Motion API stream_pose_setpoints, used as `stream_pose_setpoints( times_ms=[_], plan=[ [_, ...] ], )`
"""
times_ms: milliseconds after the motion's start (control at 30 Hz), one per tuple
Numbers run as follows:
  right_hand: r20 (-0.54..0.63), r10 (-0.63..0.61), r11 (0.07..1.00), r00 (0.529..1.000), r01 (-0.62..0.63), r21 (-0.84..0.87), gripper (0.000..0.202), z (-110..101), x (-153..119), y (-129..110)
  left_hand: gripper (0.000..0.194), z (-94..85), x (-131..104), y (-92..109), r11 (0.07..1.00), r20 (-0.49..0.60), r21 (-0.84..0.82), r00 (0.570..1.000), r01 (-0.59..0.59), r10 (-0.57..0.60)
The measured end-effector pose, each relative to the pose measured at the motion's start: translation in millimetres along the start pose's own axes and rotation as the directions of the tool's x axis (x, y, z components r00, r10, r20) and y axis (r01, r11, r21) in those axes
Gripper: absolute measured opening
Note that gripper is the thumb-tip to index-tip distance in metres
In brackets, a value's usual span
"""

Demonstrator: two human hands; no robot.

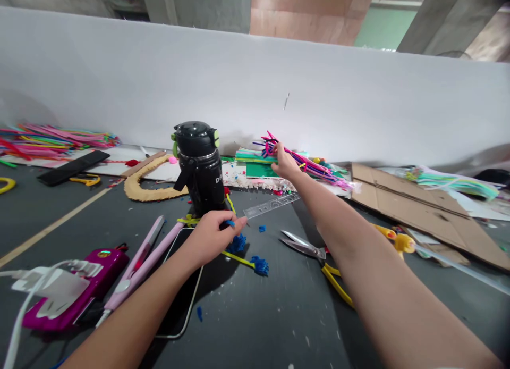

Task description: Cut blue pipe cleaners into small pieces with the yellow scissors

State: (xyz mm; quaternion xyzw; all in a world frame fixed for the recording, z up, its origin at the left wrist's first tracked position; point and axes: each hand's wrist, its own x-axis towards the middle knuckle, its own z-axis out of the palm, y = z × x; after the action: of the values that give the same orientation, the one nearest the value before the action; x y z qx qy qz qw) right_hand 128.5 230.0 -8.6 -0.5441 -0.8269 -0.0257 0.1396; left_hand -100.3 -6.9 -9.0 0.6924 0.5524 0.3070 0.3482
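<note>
My right hand (286,162) reaches to the back of the table, its fingers closed on pipe cleaners in a pink, purple and dark blue bundle (314,167). My left hand (217,232) is curled in front of a black bottle (205,177), with a bit of blue pipe cleaner (228,224) between thumb and fingers. Just below its fingertips is a fluffy blue tuft (238,243), partly hidden. A second blue tuft (260,266) on a yellow-green stem lies to the right. Scissors with yellow handles (306,246) lie open beneath my right forearm.
A clear ruler (271,205) lies mid-table. At left are a pink hair straightener (139,268), a magenta power strip (104,268) and a phone-like slab (181,305). Flattened cardboard (406,204) is at right; more pipe cleaners (59,137) lie far left. A white partition (239,92) stands behind.
</note>
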Motion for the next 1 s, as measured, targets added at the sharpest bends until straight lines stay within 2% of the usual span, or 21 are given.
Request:
stream_pose_setpoints(
  times_ms=[167, 433, 600, 733, 833, 933, 967, 1000],
  plan=[
    [-0.011, -0.055, 0.997, 0.998, 0.056, 0.048, 0.061, 4.9, 6.7, 0.1, 0.041, -1.0, -0.7, 2.7, 1.0, -0.006, 0.009, 1.0, -0.004, 0.004],
    [-0.033, 0.031, 0.999, 0.999, -0.032, -0.024, 0.06, 18.1, 16.2, -7.4, 0.04, -0.1, 1.4, 1.6, 1.0, -0.007, 0.026, 1.0, 0.007, -0.006],
    [-0.029, 0.023, 0.998, 0.999, -0.024, -0.063, 0.056, 15.4, 13.4, -17.9, 0.043, 0.3, 1.1, 0.9, 0.999, -0.007, 0.037, 1.0, -0.006, 0.007],
    [0.011, 0.031, 0.998, 0.999, -0.03, -0.052, 0.058, 5.1, 4.9, -25.5, 0.044, -1.3, 1.1, -1.6, 0.998, -0.031, 0.046, 0.999, -0.029, 0.031],
    [0.097, 0.041, 0.999, 0.994, -0.041, -0.012, 0.061, -13.5, -7.2, -26.7, 0.045, -5.7, 1.5, -1.6, 0.999, -0.114, 0.022, 0.993, -0.042, 0.044],
    [0.258, -0.014, 0.998, 0.966, -0.001, 0.057, 0.068, -39.4, -28.5, -32.4, 0.043, -11.1, 2.8, 1.8, 0.999, -0.227, -0.051, 0.974, 0.008, -0.019],
    [0.34, -0.067, 0.993, 0.938, 0.029, 0.116, 0.068, -47.6, -37.8, -37.8, 0.042, -12.6, 3.4, 3.3, 0.996, -0.258, -0.083, 0.965, 0.031, -0.052],
    [0.461, -0.168, 0.967, 0.871, 0.055, 0.25, 0.065, -54.4, -47.7, -45.7, 0.041, -13.9, 4.1, 4.5, 0.992, -0.284, -0.112, 0.956, 0.048, -0.078]
  ],
)
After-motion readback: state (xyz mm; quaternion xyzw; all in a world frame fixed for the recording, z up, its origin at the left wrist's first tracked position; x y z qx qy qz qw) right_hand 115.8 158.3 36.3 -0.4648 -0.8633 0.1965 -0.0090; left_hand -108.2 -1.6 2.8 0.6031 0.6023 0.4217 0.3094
